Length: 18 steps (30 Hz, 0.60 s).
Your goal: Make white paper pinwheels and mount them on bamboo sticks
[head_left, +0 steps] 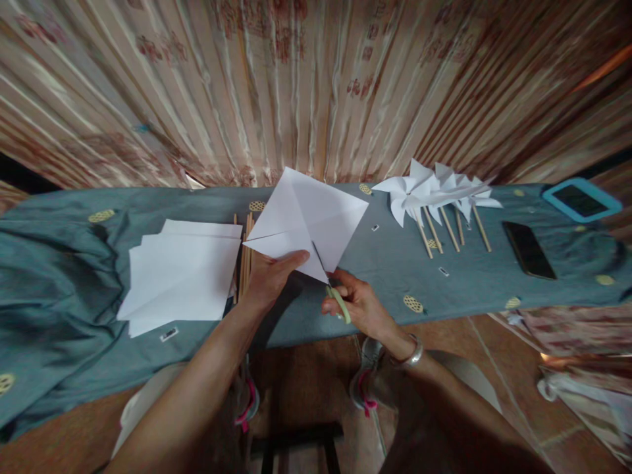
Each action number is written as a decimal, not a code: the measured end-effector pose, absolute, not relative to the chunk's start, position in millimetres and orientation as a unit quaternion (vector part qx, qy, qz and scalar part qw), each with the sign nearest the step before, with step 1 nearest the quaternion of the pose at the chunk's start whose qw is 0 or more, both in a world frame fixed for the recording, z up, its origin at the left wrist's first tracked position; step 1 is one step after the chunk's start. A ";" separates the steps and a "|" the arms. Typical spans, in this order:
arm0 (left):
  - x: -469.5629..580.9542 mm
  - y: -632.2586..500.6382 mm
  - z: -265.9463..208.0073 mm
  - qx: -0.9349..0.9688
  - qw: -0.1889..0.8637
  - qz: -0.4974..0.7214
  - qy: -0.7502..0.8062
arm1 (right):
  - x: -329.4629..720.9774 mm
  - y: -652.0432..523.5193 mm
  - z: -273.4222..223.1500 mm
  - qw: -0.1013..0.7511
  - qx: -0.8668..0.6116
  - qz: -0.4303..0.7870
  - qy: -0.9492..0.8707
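My left hand [266, 280] pinches the creased paper square [309, 217] right of the paper stack [182, 273]; my right hand [359, 304] grips green-handled scissors [340, 305] at its near corner. Cutting too far could split it.

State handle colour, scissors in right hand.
The scissors handle is pale yellow-green; it shows in the head view, the only one.

There are two hands [267, 278], one held sheet [326, 207], one pair of scissors [338, 305], five pinwheel sticks [449, 230], one phone [529, 250] and one blue-framed device [581, 199]. Stacked sheets [185, 276] overlap beyond counting.
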State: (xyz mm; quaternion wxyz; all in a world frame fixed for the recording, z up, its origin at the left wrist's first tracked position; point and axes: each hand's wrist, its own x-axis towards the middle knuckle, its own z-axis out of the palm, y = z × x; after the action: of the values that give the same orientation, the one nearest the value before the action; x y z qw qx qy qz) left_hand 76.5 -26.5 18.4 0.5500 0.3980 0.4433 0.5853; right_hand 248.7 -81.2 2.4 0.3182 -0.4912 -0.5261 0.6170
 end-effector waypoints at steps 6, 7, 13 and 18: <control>79.2 -29.0 21.5 0.391 0.553 0.586 0.445 | 251.0 -81.5 1.1 0.326 -0.486 0.603 -0.542; 79.6 -29.6 22.1 0.394 0.551 0.584 0.447 | 251.4 -81.3 0.6 0.327 -0.487 0.600 -0.543; 79.7 -31.6 25.3 0.409 0.541 0.573 0.460 | 249.8 -79.9 1.5 0.333 -0.485 0.615 -0.525; 80.0 -31.0 24.9 0.412 0.535 0.572 0.466 | 248.3 -80.0 3.4 0.337 -0.487 0.625 -0.509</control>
State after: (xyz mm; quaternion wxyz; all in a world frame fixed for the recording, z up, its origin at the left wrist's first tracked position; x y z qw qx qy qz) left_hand 80.0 -31.0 24.9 0.5348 0.4121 0.4661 0.5718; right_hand 248.3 -80.0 3.4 0.3368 -0.4868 -0.5094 0.6245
